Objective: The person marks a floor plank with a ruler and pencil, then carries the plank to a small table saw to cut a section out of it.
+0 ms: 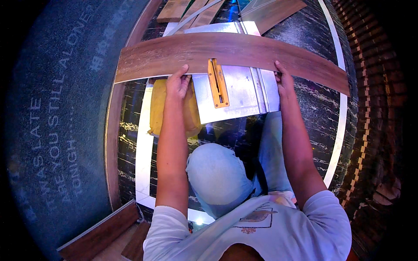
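Note:
A long brown wood-grain plank (pixel 226 50) lies crosswise over a silver metal saw table (pixel 235 91). My left hand (pixel 177 83) is closed on the plank's near edge, left of the table, with the thumb on top and the fingers partly hidden underneath. Farther right, my right hand (pixel 284 78) grips the same edge beside the table's right side, its thumb over the top. Between the hands, a yellow slotted insert (pixel 219 87) sits in the table top, its far end against the plank's near edge. No blade can be made out in the slot.
A yellow casing (pixel 157 108) stands left of the metal table. More planks (pixel 278 17) lie beyond it, and others (pixel 100 230) at the lower left. The floor (pixel 126 143) is black veined stone with white strips. A dark lettered surface (pixel 65 122) borders the left, a brown slatted one (pixel 370 108) the right.

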Available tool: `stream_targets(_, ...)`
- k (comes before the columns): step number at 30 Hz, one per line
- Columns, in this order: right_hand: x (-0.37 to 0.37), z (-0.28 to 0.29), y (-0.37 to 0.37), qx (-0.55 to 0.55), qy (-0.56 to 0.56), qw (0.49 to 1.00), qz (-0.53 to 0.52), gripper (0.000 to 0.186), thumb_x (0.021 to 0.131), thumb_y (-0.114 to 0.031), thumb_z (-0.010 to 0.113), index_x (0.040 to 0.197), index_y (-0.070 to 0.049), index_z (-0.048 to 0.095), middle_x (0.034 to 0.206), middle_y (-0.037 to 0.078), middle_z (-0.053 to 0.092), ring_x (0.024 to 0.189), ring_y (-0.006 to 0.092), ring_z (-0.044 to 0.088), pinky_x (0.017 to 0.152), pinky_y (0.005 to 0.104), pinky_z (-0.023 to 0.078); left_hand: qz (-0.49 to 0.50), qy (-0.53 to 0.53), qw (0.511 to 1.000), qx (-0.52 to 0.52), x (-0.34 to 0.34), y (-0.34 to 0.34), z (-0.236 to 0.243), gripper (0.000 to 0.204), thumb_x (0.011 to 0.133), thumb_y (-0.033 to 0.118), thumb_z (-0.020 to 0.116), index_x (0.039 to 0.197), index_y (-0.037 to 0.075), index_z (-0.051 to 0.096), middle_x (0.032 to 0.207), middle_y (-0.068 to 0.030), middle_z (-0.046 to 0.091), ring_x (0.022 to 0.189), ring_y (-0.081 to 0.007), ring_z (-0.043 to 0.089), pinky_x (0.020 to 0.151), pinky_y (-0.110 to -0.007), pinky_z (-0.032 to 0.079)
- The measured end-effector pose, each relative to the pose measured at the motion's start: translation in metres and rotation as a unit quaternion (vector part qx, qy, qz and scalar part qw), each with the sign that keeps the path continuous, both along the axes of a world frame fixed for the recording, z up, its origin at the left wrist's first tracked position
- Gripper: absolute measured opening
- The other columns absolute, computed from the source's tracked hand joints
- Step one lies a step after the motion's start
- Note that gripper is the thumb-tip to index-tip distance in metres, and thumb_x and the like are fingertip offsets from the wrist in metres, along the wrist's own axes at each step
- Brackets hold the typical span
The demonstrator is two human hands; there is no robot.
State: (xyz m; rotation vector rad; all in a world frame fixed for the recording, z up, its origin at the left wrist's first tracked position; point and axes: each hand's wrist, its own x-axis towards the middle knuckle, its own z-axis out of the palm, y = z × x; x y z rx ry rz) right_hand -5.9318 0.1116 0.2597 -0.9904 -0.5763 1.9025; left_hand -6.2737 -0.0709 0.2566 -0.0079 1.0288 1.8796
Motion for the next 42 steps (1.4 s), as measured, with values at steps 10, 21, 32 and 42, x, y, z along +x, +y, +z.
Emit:
stream_targets(10,0.005,-0.011,0.007,-0.007,-0.015,0.999,-0.037,0.021,0.083,-0.013,0.073,0.092,-0.003,0.057,0.067,0.004,0.055,0.047,0.0073,0.043,0.037,0.0173,0.031,0.006,0.021,0.999,-0.024,0.005,0.005,0.001,0.036,0.079,0.0,0.073,0.112,0.005,0.058,0.105,-0.007,0.064,0.095,-0.0203,0.059,0.081,-0.033,0.047)
stream_targets(21,0.005,-0.008,0.007,-0.015,-0.035,0.999,-0.037,0.021,0.084,-0.015,0.072,0.097,-0.006,0.058,0.068,0.003,0.055,0.05,0.0075,0.045,0.039,0.0176,0.033,-0.004,0.023,0.999,-0.029,-0.001,0.008,-0.008,0.029,0.08,0.002,0.073,0.106,0.007,0.06,0.099,-0.0049,0.064,0.088,-0.0178,0.059,0.072,-0.031,0.047)
stream_targets(32,-0.03,-0.012,0.073,0.127,0.036,0.982,0.136,0.043,0.086,-0.018,0.068,0.122,0.0,0.053,0.112,0.012,0.061,0.099,0.0241,0.061,0.088,0.0365,0.05,0.001,-0.036,0.998,-0.052,-0.034,0.034,-0.002,0.028,0.086,0.007,0.07,0.11,0.006,0.058,0.099,-0.0075,0.063,0.088,-0.0217,0.061,0.076,-0.036,0.054)
stream_targets(42,-0.047,-0.106,0.144,0.082,0.015,0.992,0.1,0.063,0.089,-0.044,0.058,0.133,0.0,0.045,0.131,0.015,0.053,0.118,0.0302,0.052,0.104,0.0449,0.039,-0.005,0.004,0.993,-0.114,-0.025,0.022,-0.011,0.024,0.09,0.02,0.067,0.108,0.005,0.062,0.088,-0.0042,0.062,0.079,-0.0171,0.06,0.066,-0.026,0.053)
